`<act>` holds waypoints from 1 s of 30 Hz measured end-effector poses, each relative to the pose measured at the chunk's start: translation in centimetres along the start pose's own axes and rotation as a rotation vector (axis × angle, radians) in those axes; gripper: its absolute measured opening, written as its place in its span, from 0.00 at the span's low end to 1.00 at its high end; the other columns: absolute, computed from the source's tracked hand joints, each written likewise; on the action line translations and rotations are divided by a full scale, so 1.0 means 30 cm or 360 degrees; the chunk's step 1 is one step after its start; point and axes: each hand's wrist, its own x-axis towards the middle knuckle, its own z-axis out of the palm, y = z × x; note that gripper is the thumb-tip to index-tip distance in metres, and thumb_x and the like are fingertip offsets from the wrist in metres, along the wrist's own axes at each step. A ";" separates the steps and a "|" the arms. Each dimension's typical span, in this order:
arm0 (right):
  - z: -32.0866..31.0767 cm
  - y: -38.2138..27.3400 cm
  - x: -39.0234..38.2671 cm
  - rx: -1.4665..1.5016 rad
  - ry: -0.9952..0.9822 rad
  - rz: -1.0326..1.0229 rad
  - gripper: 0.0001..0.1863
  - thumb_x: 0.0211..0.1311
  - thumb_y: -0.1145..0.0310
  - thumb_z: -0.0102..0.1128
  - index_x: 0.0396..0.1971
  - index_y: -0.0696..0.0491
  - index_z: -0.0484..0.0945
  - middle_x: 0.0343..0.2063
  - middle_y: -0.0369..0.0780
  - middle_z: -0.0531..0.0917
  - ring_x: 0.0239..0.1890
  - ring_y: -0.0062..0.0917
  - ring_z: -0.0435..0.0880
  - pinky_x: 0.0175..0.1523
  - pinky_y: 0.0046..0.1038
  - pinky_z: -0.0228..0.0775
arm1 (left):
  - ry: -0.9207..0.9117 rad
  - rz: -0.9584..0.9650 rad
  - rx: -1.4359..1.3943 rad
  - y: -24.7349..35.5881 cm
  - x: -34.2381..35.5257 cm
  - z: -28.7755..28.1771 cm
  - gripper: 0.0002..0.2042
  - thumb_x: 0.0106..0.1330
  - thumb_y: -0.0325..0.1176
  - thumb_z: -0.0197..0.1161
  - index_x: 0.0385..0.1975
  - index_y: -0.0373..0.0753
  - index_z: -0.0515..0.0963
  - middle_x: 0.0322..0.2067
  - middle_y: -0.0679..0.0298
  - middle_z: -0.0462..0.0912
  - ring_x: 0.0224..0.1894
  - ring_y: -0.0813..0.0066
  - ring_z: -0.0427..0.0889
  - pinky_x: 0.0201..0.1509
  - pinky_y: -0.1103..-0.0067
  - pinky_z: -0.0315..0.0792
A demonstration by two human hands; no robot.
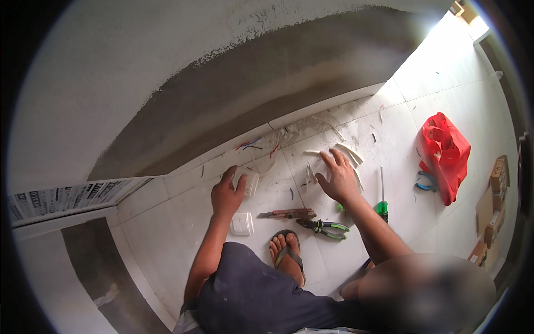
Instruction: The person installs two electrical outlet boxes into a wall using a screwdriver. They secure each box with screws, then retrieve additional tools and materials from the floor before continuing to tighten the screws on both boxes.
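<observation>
My left hand (227, 195) is at the left edge of a square white plastic box (251, 183). Its thumb overlaps that edge, the fingers are apart, and I cannot tell whether it touches the box. A second white box (242, 224) lies closer to me. Over on the right, my right hand (340, 181) spreads its fingers above pieces of white cable (349, 155) on the floor, with no grip on them visible. Between my arms lie a utility knife (286, 214) with a reddish-brown handle and pliers (325, 227) with black and green grips.
A green-handled screwdriver (382, 209) lies beside my right forearm. Farther right are a red cloth bag (445, 161), a blue-handled tool (426, 182) and cardboard boxes (495, 220). Red and blue wire scraps (248, 145) lie near the wall (250, 78). My sandalled foot (288, 253) is close to the knife.
</observation>
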 end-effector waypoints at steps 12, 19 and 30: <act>0.004 0.033 0.021 0.0408 -0.0423 -0.0201 0.20 0.61 0.64 0.71 0.53 0.54 0.85 0.59 0.49 0.83 0.60 0.47 0.82 0.69 0.40 0.73 | -0.0705 0.0333 0.0338 0.254 0.294 0.271 0.30 0.70 0.53 0.63 0.71 0.52 0.71 0.40 0.45 0.89 0.45 0.42 0.88 0.50 0.53 0.81; -0.055 0.171 0.316 0.0029 0.0124 0.0193 0.44 0.56 0.58 0.76 0.73 0.48 0.68 0.72 0.59 0.66 0.75 0.54 0.64 0.76 0.49 0.62 | -0.0600 0.0296 0.0096 0.202 0.142 0.236 0.28 0.70 0.53 0.62 0.68 0.50 0.74 0.35 0.45 0.89 0.41 0.41 0.88 0.47 0.52 0.82; 0.058 0.080 0.252 -0.0397 -0.0446 -0.0474 0.34 0.64 0.51 0.67 0.68 0.49 0.74 0.74 0.42 0.68 0.79 0.44 0.59 0.79 0.56 0.54 | -0.0228 -0.0198 0.0242 0.035 0.284 0.146 0.27 0.70 0.49 0.64 0.69 0.60 0.70 0.43 0.45 0.89 0.47 0.39 0.87 0.52 0.51 0.80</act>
